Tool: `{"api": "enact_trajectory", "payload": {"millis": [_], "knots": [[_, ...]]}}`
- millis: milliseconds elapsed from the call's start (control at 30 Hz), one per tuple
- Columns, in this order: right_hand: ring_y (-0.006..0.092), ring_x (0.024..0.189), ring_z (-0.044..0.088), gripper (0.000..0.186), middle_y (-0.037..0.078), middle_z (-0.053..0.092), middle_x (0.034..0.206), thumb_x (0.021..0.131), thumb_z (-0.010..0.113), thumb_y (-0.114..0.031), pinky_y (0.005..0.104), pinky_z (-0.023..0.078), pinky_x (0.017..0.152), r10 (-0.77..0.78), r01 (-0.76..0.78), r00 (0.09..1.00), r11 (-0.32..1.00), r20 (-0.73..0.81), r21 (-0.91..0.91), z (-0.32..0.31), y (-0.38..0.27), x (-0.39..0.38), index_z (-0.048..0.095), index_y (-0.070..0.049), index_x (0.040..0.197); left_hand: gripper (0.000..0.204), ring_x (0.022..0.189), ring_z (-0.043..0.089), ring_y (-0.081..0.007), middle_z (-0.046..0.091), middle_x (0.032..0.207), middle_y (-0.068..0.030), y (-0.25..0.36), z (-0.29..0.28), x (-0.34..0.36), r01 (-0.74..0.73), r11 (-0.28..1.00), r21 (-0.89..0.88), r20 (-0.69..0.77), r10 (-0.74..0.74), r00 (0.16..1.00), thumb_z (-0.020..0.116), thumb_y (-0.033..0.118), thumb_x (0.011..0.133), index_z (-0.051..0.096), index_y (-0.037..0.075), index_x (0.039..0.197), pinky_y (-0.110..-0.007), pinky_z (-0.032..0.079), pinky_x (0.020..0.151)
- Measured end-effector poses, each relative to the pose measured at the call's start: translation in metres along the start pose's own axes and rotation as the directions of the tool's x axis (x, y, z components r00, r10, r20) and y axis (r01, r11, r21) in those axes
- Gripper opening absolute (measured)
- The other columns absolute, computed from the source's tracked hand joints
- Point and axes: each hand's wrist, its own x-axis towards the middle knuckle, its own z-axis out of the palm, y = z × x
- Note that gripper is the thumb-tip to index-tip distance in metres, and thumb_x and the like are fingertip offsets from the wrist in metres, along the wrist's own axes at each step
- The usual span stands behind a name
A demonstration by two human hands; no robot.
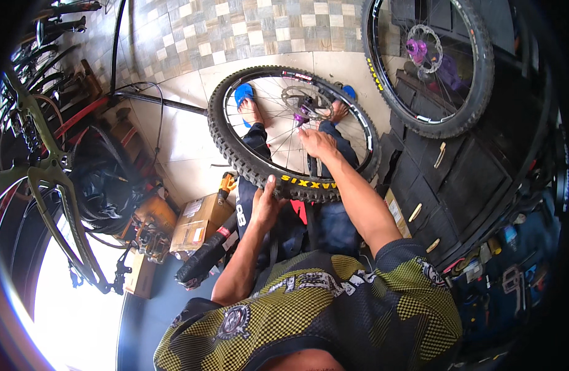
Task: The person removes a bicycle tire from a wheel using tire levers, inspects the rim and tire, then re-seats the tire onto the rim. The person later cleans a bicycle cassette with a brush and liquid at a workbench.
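A bicycle wheel (221,133) with a knobby black tyre, yellow lettering, a silver brake disc (290,93) and a purple hub (302,116) is held tilted over my legs and blue-sandalled feet. My left hand (264,204) grips the tyre on its near left side, thumb on top. My right hand (316,143) reaches among the spokes just below the hub, fingers curled and their tips near the purple part; what they hold, if anything, is too small to make out.
A second wheel (476,80) rests on a black cabinet (439,185) at right, with tools beyond. At left are an olive bike frame (53,185), a stand's black bar (167,102), hoses, an orange machine (155,216), a cardboard box (198,226) and a yellow tool (226,185).
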Motion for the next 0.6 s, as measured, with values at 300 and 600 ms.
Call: {"api": "enact_trajectory", "payload": {"millis": [300,600], "knots": [[0.0238,0.046,0.062,0.057,0.01,0.068,0.076,0.105,0.048,-0.055,0.039,0.051,0.044,-0.025,-0.036,0.947,0.982,0.32,0.184,0.035,0.006,0.011,0.066,-0.003,0.093,0.078,0.133,0.051,-0.0364,0.058,0.14,-0.0181,0.065,0.031,-0.058,-0.389,-0.447,0.805,0.536,0.269,0.8,0.083,0.047,0.081,0.057,0.005,0.141,-0.048,0.041,0.11],[0.0254,0.042,0.061,0.067,0.013,0.062,0.062,0.105,0.044,-0.059,0.0404,0.05,0.043,0.046,-0.11,0.957,0.971,0.286,0.212,0.031,0.01,0.007,0.063,0.0,0.079,0.061,0.12,0.06,-0.0313,0.065,0.125,-0.0123,0.032,0.01,0.009,-0.701,-0.461,0.544,0.773,-0.049,0.633,0.071,0.046,0.091,0.059,0.006,0.135,-0.045,0.043,0.106]]}}
